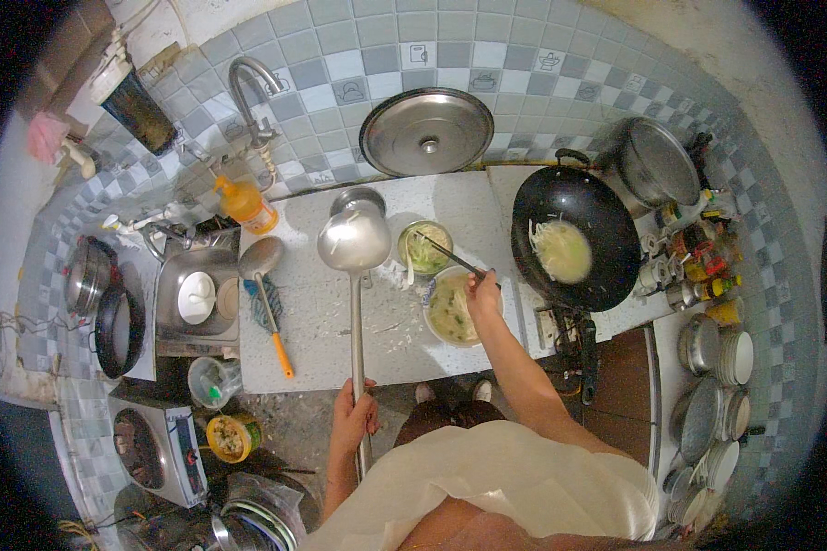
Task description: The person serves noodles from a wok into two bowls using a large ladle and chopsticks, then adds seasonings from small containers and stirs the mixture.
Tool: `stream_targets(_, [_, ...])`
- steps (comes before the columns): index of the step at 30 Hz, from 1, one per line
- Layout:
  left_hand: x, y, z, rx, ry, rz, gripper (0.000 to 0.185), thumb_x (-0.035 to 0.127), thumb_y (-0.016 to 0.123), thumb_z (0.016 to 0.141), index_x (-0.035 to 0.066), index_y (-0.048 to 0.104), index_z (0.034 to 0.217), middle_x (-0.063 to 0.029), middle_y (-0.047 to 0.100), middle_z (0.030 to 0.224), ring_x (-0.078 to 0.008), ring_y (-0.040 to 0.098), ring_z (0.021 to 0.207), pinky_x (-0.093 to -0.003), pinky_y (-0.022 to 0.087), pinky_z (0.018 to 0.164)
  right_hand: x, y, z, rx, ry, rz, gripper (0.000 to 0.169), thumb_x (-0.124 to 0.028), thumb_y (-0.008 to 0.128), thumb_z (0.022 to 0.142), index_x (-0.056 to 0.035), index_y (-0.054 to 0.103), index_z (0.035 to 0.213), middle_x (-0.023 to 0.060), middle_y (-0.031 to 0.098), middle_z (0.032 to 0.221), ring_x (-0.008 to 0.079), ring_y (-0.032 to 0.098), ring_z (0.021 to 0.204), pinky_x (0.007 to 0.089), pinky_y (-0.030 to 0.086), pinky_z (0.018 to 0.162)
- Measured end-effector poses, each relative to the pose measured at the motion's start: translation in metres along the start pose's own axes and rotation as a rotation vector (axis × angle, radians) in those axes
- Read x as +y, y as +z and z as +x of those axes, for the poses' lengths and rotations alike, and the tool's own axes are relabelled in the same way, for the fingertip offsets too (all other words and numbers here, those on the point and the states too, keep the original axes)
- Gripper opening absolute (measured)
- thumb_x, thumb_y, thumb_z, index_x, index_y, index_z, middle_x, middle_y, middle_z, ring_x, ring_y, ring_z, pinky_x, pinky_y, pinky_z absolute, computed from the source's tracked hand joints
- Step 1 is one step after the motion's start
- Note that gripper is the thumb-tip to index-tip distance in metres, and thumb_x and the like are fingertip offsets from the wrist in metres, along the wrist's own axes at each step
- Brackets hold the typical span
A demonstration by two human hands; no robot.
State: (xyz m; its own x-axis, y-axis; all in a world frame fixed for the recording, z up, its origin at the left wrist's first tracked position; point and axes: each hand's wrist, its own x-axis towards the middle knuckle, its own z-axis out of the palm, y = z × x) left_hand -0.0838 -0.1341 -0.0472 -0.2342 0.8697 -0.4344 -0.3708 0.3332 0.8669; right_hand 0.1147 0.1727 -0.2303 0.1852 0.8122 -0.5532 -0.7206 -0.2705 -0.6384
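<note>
My left hand (356, 415) grips the long handle of a large metal ladle (354, 241), whose bowl is over the counter near a small metal bowl (362, 200). My right hand (482, 292) holds dark chopsticks (459, 260). Their tips reach into a small bowl (424, 249) of shredded pale and green food; a spoon handle leans out of it. Below my right hand, a larger bowl of soup with green bits (452, 313) stands on the counter. To the right, a black wok (610, 241) holds pale shreds in yellowish liquid (562, 252).
A slotted skimmer (273, 310) lies on a cloth at the left, beside the sink (231, 330) and an orange pump bottle (248, 204). A metal lid (448, 131) leans on the tiled wall. Seasoning bottles (723, 284) and stacked plates (735, 358) line the right side.
</note>
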Motion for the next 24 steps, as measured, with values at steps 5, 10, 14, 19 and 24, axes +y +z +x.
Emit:
stream_targets(5, [-0.005, -0.002, -0.002, 0.008, -0.007, 0.009, 0.019, 0.009, 0.045, 0.093, 0.004, 0.049, 0.110, 0.0004, 0.042, 0.056, -0.0082, 0.039, 0.041, -0.0249, 0.037, 0.041, -0.031, 0.039, -0.047, 0.007, -0.205, -0.152, 0.039, -0.036, 0.039, 0.099, -0.0025, 0.054, 0.086, 0.0100, 0.057, 0.058, 0.0152, 0.044, 0.041, 0.0264, 0.038, 0.041])
stream_targets(10, [-0.002, 0.001, 0.000, -0.009, 0.004, 0.058, 0.020, 0.009, 0.045, 0.092, 0.003, 0.049, 0.110, 0.0002, 0.044, 0.057, -0.0081, 0.040, 0.041, -0.0250, 0.038, 0.041, -0.040, 0.037, -0.046, -0.168, -0.476, -0.567, 0.040, -0.032, 0.043, 0.099, 0.0003, 0.057, 0.080, 0.0093, 0.059, 0.060, 0.0137, 0.049, 0.045, 0.0287, 0.038, 0.042])
stream_targets(14, [-0.003, 0.000, 0.000, -0.016, 0.001, 0.090, 0.019, 0.009, 0.045, 0.092, 0.003, 0.049, 0.110, 0.0006, 0.043, 0.057, -0.0081, 0.040, 0.042, -0.0248, 0.038, 0.041, -0.043, 0.032, -0.045, -0.320, -0.764, -0.877, 0.039, -0.031, 0.048, 0.098, 0.0017, 0.059, 0.079, 0.0097, 0.060, 0.062, 0.0140, 0.050, 0.049, 0.0304, 0.041, 0.048])
stream_targets(19, [-0.003, 0.001, 0.001, -0.011, -0.028, 0.084, 0.018, 0.008, 0.046, 0.092, 0.003, 0.050, 0.109, 0.0011, 0.042, 0.056, -0.0079, 0.039, 0.042, -0.0248, 0.037, 0.040, -0.037, 0.055, -0.065, -0.474, -0.898, -1.086, 0.027, -0.022, 0.053, 0.095, 0.0009, 0.055, 0.080, 0.0213, 0.056, 0.067, 0.0348, 0.052, 0.056, 0.0386, 0.043, 0.055])
stream_targets(24, [-0.001, 0.001, 0.001, -0.002, -0.033, 0.094, 0.017, 0.008, 0.046, 0.092, 0.004, 0.050, 0.108, 0.0012, 0.042, 0.056, -0.0081, 0.039, 0.041, -0.0249, 0.036, 0.040, -0.030, 0.075, -0.069, -0.589, -0.901, -1.177, 0.023, -0.022, 0.055, 0.093, -0.0014, 0.055, 0.083, 0.0237, 0.058, 0.072, 0.0414, 0.055, 0.063, 0.0425, 0.046, 0.058])
